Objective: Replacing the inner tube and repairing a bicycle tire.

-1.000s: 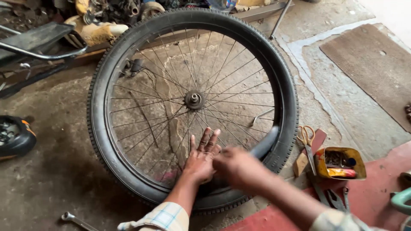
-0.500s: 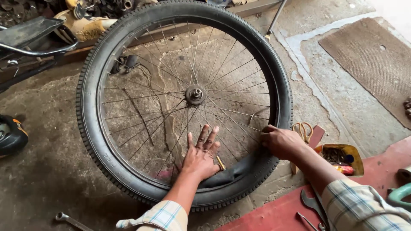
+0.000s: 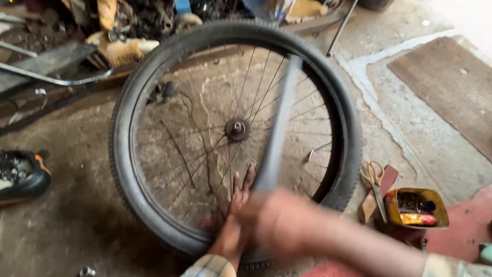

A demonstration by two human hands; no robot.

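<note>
Since half a second ago the right hand (image 3: 279, 218) has swung in from the right side of the rim to just beside the left hand, and it now carries a long grey strip (image 3: 279, 128) that stretches away from the fingers across the spokes toward the far rim. The right hand is a blur of motion; it appears clenched on the near end of the strip, though the fingers themselves cannot be made out. The left hand (image 3: 238, 205) lies flat, fingers spread and released, pressing on the spokes near the closest part of the bicycle wheel (image 3: 154, 205), which lies flat on the concrete floor (image 3: 66, 220). The strip looks thin, light and limp, likely rubber, so it is best gripped at an end. The wheel is stiff and fairly heavy, best steadied by rim or tyre, since the spokes are thin. Beyond the right wrist lie scissors (image 3: 374, 179) and an open yellow tin (image 3: 415, 208).
</note>
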